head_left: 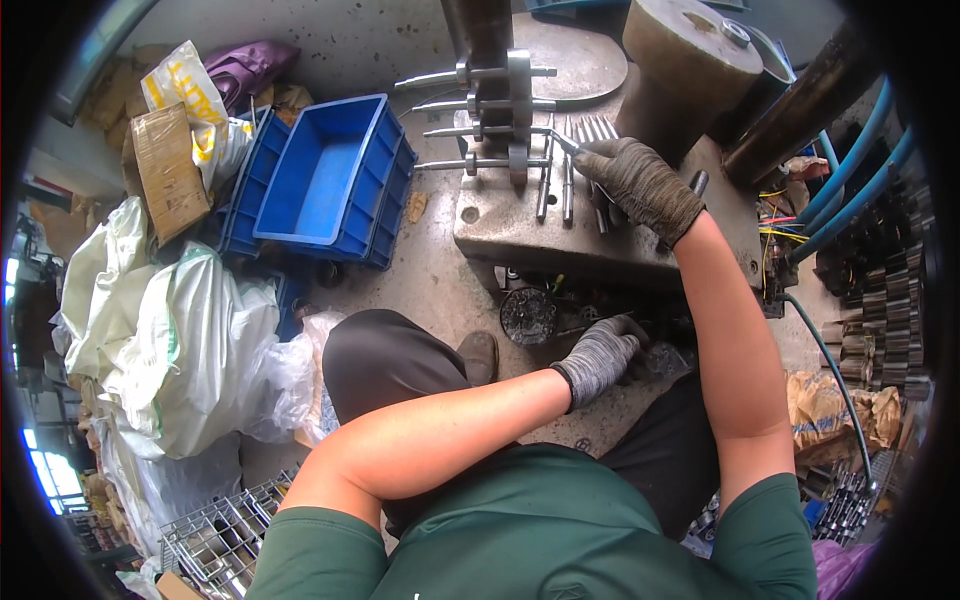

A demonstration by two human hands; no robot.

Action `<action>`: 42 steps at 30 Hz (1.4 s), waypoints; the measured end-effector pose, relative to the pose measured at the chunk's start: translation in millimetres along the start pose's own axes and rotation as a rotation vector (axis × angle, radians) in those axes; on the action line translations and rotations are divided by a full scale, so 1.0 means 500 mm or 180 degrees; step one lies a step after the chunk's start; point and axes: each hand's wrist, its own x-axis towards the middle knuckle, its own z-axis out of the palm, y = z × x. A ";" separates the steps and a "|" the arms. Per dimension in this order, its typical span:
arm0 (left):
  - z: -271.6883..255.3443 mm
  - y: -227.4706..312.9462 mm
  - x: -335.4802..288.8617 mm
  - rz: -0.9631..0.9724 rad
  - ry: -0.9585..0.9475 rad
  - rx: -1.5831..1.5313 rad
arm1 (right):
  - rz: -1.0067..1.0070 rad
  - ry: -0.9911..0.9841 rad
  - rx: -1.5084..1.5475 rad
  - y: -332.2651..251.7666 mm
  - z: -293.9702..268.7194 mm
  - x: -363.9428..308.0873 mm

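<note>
Atop the machine base [500,232], steady the metal rod [563,140] apparently pinched by the right hand [636,183]; below the base, grip of the left hand [602,358] cannot be determined.

Grey, stained floor [435,265]; pale wall [345,45] beyond; bright window panes [52,472] far left.

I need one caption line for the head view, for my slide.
Gloved right hand at metal rods on a machine base, gloved left hand lower in the frame, blue bins to the left.
</note>
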 end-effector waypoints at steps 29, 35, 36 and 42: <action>0.000 -0.005 0.001 -0.0163 0.0028 0.0046 | -0.0297 0.0067 -0.0875 0.002 0.004 -0.002; -0.001 -0.001 -0.004 -0.0102 0.0049 0.0019 | 0.0678 -0.0266 0.0319 -0.017 -0.019 -0.020; -0.001 -0.002 -0.005 -0.0086 0.0054 0.0000 | 0.0757 -0.0237 0.0476 -0.020 -0.017 -0.021; -0.002 -0.008 0.002 -0.0048 0.0042 0.0030 | 0.0147 -0.0295 -0.0128 -0.027 -0.006 -0.029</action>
